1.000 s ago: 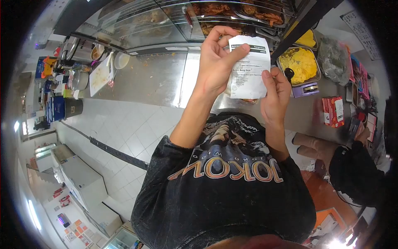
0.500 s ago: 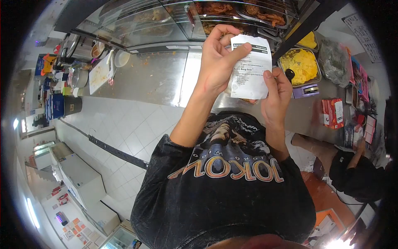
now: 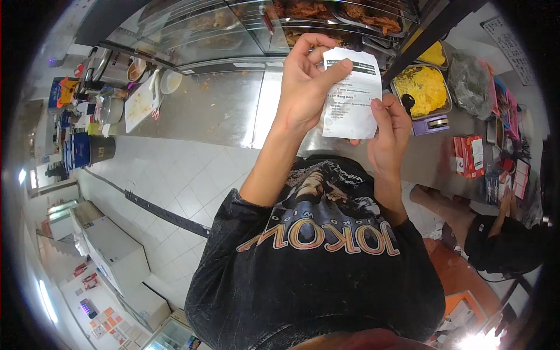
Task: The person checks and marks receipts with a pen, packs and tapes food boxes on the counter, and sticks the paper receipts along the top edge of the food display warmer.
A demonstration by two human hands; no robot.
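Observation:
A white printed receipt (image 3: 350, 111) is held up in front of the steel counter (image 3: 216, 111). My left hand (image 3: 306, 87) pinches its upper left part, thumb across the printed header and fingers behind the paper. At the right edge, lower down, my right hand (image 3: 388, 131) grips it between thumb and fingers. Fried pieces on trays (image 3: 364, 18) lie in the glass display case (image 3: 256, 35) just beyond the receipt.
Right: a tray of yellow food (image 3: 423, 90), a purple tape dispenser (image 3: 430, 125), a red box (image 3: 468, 156). Left: a white cutting board (image 3: 142, 105) with a knife, and red-handled scissors (image 3: 155, 113). A co-worker (image 3: 496, 239) in dark clothes is at the lower right.
Both my hands and the receipt stay almost still. The co-worker at the right has shifted, with an arm now reaching to the items on the counter.

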